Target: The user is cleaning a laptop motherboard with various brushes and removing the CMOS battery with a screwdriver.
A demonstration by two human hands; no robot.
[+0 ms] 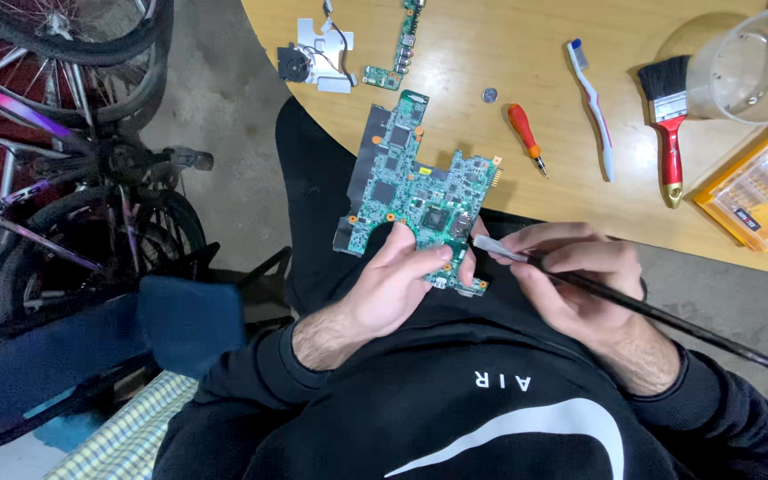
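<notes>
The left hand is closing over the near end of a green circuit board, thumb on top and fingers curled beneath its lower edge, pinning it against the person's lap. The right hand is wrapped shut around a long thin dark-handled brush, whose pale flat tip is touching the board's near right corner, just beside the left thumb. The handle is trailing off to the right past the forearm.

The board is lying partly on the lap and partly over the rim of the wooden table, its far end resting on the wood. It looks light, thin and stiff, but crowded with small chips and connectors, so I would judge it fragile on its face and safest held by its bare edges and corners, as the left hand is doing. Its cut-out outline is giving the fingers several notches to hook; the flat surface is probably slick where bare.

Farther out on the table are lying a red-handled screwdriver, a coin cell, a white toothbrush, a red-handled paintbrush, a clear plastic tub and a yellow bit case. A narrow smaller board and a fan with metal plate are sitting at the far edge. Bicycles are standing to the left.
</notes>
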